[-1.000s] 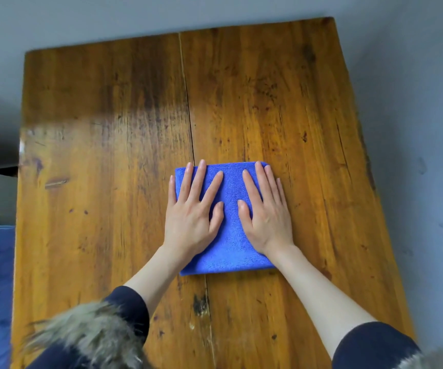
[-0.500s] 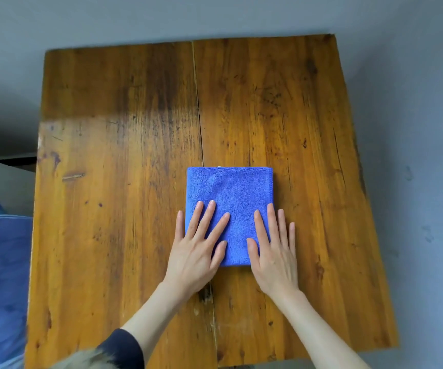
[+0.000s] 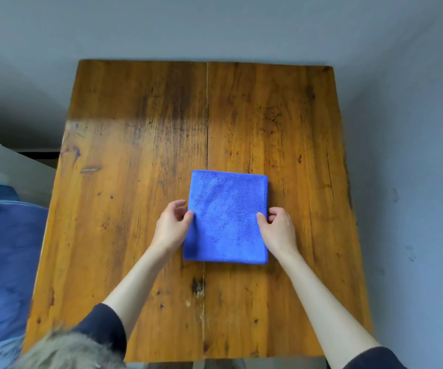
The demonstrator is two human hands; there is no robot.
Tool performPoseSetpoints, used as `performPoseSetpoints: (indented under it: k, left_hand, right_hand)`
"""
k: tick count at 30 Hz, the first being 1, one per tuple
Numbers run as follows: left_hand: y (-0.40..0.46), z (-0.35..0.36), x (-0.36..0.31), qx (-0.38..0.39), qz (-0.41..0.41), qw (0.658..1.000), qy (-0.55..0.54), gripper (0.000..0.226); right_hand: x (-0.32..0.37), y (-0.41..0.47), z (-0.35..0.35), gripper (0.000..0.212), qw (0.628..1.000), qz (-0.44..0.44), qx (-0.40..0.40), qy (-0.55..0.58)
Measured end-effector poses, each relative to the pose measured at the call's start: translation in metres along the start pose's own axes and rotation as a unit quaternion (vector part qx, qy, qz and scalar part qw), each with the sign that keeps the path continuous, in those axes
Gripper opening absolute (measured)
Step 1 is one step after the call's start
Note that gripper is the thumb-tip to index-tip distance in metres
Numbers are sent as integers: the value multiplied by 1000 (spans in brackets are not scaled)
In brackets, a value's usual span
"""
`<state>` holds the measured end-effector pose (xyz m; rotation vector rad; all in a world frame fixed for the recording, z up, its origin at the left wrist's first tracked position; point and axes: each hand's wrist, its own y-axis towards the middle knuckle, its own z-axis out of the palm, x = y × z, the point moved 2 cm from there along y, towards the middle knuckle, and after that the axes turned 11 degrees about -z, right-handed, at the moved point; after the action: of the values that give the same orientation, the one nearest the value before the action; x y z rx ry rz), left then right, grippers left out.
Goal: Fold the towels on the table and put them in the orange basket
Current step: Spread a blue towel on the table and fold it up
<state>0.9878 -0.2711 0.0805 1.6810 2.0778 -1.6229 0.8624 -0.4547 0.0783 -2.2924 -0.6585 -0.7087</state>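
Observation:
A blue towel [image 3: 227, 217], folded into a neat rectangle, lies flat near the middle of the wooden table [image 3: 135, 155]. My left hand [image 3: 172, 225] pinches the towel's left edge, thumb on top and fingers curled under the side. My right hand [image 3: 279, 227] grips the right edge the same way, thumb pressed onto the cloth. The orange basket is not in view.
A dark blue fabric surface [image 3: 4, 262] lies to the left of the table, with a white ledge [image 3: 7, 166] behind it. Grey floor surrounds the table on the far and right sides. A fur-trimmed dark sleeve [image 3: 82, 342] shows at the bottom left.
Both hands lay flat on top of the towel and slid toward me; now they have moved out to its left and right edges and closed on them.

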Motion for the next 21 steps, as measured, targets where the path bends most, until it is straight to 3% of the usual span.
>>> performPoseSetpoints:
  k: [4,9,14,18,21]
  left_hand:
    - [-1,10,-8,-9,8,999,45,38]
    - [-18,17,10,4,-52,997,61,39]
    - [-39,16,31,23,-113,993,-11,27]
    - [-53,10,34,41,-118,991,-43,26]
    - [-70,-6,36,31,-117,988,-97,24]
  right_hand:
    - [-6,13,-1,39,998,46,33,26]
    - [-12,6,-1,27,992,68,79,78]
    - [-16,-11,-3,23,983,63,128,117]
    - [-4,-25,-10,31,982,29,142,122]
    - [18,-40,-15,23,980,-7,153,128]
